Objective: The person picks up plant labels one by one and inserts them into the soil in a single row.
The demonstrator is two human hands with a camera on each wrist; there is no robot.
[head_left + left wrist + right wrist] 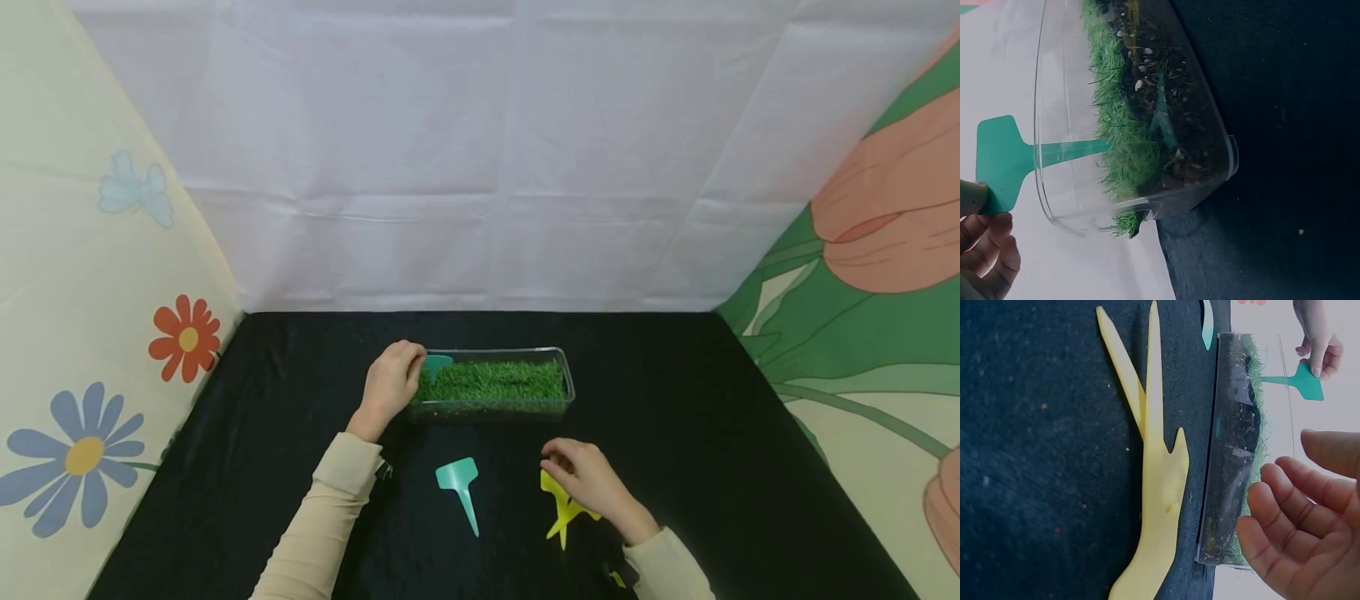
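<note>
Teal plant tag (999, 164) pinched at head by left hand (392, 379), stake upright in grass at left end of clear tray (567, 375). Right hand (588, 482) relaxed, fingers loose, resting over yellow tags (1154, 487) on table; spare teal tag (459, 485) between hands, stake pointing toward person.

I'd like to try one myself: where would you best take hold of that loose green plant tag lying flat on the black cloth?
Probably by its wide T-shaped head, coming from above. The green plant tag lies flat on the black cloth, head toward the grass box, its thin stake pointing toward the person. The head offers more edge to pinch than the stake does, and it lies apart from the yellow tags.
</note>
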